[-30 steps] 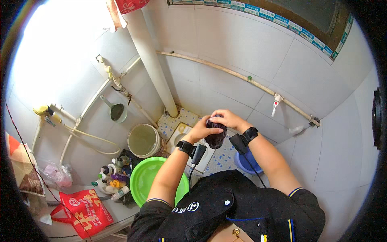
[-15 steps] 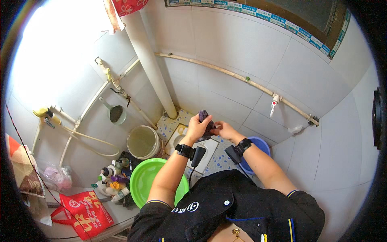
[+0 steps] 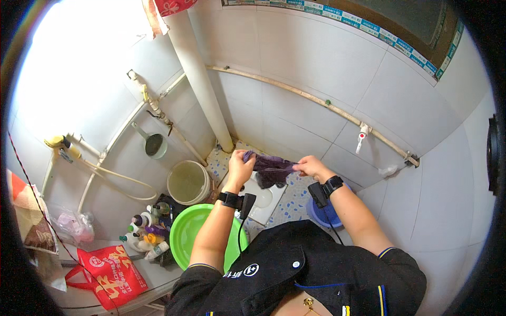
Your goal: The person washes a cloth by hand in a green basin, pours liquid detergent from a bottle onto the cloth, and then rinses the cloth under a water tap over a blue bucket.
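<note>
A dark purple cloth (image 3: 271, 167) is stretched sideways between my two hands, its lower part hanging down in folds. My left hand (image 3: 240, 169) grips the left end, with the fingers closed on it. The right end is pinched in the fingers of my right hand (image 3: 312, 167). Both hands hold the cloth in the air over a white squat toilet (image 3: 261, 210), which it partly covers. A black strap with a small black device sits on each wrist. Below my left forearm stands a green basin (image 3: 180, 239), and a blue basin (image 3: 319, 215) is below my right wrist.
A whitish bucket (image 3: 207, 194) stands left of the toilet, with several bottles (image 3: 150, 237) near it. A ladle (image 3: 154, 145) hangs by the wall pipes. A red bag (image 3: 113, 274) lies lower left. A tap (image 3: 362, 138) juts from the right wall pipe.
My hands have moved apart, and the bunched cloth is now spread out between them. The left hand went left, the right hand right.
</note>
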Demonstrator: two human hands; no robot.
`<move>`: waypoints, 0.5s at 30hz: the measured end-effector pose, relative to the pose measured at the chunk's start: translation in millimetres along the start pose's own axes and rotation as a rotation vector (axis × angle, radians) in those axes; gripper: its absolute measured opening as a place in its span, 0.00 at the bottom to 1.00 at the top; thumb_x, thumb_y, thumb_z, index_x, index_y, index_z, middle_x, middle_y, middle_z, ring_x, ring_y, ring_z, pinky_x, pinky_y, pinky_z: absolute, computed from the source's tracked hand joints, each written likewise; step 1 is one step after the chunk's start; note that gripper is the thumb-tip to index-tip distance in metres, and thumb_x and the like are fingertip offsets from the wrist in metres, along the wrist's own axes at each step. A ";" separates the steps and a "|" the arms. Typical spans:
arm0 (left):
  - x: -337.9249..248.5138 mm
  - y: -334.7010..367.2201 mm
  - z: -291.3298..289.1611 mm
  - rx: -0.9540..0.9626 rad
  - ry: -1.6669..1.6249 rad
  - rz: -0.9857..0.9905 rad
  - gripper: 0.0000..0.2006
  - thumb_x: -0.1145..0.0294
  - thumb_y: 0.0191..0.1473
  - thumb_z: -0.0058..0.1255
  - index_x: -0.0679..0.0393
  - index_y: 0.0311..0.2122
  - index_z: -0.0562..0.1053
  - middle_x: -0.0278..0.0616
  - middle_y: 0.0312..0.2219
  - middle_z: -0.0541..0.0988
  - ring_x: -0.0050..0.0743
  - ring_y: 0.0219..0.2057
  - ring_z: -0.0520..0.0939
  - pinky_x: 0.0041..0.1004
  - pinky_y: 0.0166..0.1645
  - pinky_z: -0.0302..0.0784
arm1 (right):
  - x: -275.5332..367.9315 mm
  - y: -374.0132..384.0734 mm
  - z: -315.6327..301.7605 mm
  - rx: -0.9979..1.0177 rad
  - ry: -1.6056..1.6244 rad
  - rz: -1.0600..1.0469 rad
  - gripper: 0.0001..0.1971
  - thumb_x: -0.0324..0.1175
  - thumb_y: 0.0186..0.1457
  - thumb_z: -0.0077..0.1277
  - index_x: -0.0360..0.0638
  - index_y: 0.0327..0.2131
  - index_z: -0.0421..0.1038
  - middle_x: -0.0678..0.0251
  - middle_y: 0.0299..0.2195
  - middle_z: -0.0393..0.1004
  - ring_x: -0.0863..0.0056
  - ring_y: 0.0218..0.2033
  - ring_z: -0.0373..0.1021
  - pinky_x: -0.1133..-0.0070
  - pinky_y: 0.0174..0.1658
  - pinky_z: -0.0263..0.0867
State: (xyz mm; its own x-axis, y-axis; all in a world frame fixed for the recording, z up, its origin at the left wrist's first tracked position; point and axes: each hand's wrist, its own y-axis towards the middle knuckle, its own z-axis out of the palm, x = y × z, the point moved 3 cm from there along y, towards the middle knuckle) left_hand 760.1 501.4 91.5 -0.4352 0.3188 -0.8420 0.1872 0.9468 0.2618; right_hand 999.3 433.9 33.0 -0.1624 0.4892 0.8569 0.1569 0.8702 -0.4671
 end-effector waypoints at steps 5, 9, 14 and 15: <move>26.0 -2.7 16.9 0.077 -0.481 -0.340 0.08 0.72 0.38 0.45 0.67 0.21 0.69 0.36 0.16 0.69 0.24 0.17 0.69 0.23 0.23 0.65 | -9.0 20.2 -10.6 -0.167 0.086 -0.166 0.08 0.32 0.44 0.46 0.37 0.21 0.67 0.66 0.16 0.66 0.79 0.17 0.61 0.81 0.18 0.54; 35.2 -5.2 29.9 0.264 -0.688 -0.613 0.10 0.68 0.40 0.44 0.65 0.23 0.68 0.36 0.17 0.68 0.22 0.15 0.66 0.23 0.20 0.62 | -4.2 10.6 0.1 0.082 0.750 -0.105 0.09 0.31 0.50 0.37 0.34 0.29 0.64 0.61 0.27 0.69 0.71 0.28 0.67 0.75 0.34 0.64; 62.5 -18.7 69.8 0.521 -0.897 -0.896 0.33 0.46 0.44 0.45 0.71 0.43 0.61 0.50 0.36 0.71 0.36 0.35 0.74 0.31 0.38 0.70 | 22.0 8.0 22.3 -0.066 0.666 -0.058 0.20 0.43 0.54 0.32 0.32 0.33 0.64 0.61 0.31 0.69 0.71 0.31 0.67 0.74 0.36 0.63; 46.5 -22.3 77.7 0.609 -0.933 -0.914 0.36 0.42 0.46 0.37 0.71 0.45 0.60 0.50 0.40 0.69 0.37 0.38 0.73 0.34 0.43 0.67 | 8.6 25.8 22.9 -0.085 0.670 -0.102 0.22 0.45 0.54 0.32 0.31 0.34 0.64 0.62 0.30 0.69 0.72 0.29 0.67 0.75 0.34 0.63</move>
State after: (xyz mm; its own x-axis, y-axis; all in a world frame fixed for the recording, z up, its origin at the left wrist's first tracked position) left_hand 804.1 491.7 9.8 0.0735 -0.7479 -0.6597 0.6068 0.5585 -0.5656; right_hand 979.7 461.9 23.3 0.4531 0.2392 0.8587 0.2532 0.8891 -0.3813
